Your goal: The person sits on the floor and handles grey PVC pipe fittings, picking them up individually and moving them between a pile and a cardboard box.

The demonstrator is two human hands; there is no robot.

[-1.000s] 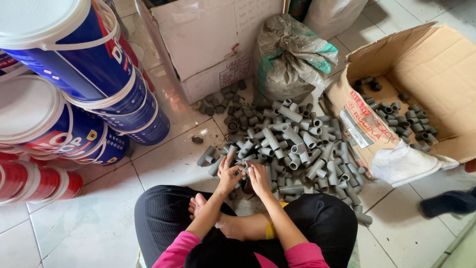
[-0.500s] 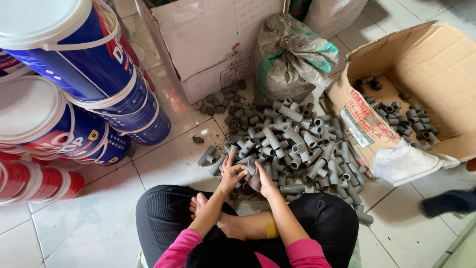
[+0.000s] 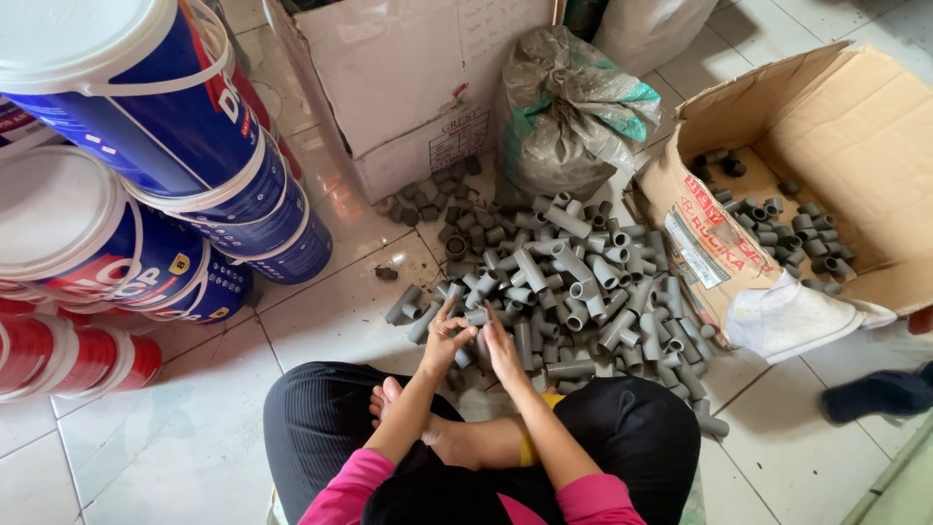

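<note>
Above grey pipe-fitting pile (image 3: 573, 282): left hand (image 3: 445, 335), right hand (image 3: 502, 348) together, fingers gripping one fitting (image 3: 480, 340).

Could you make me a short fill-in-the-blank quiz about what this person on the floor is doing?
1. Both hands, left hand and right hand, meet at the near edge of a pile of grey pipe ____.
2. The open cardboard box on the right holds more of the same ____ pieces.
3. The stacked buckets on the left are mostly ____ with white lids.

Missing words: fittings; grey; blue
</note>
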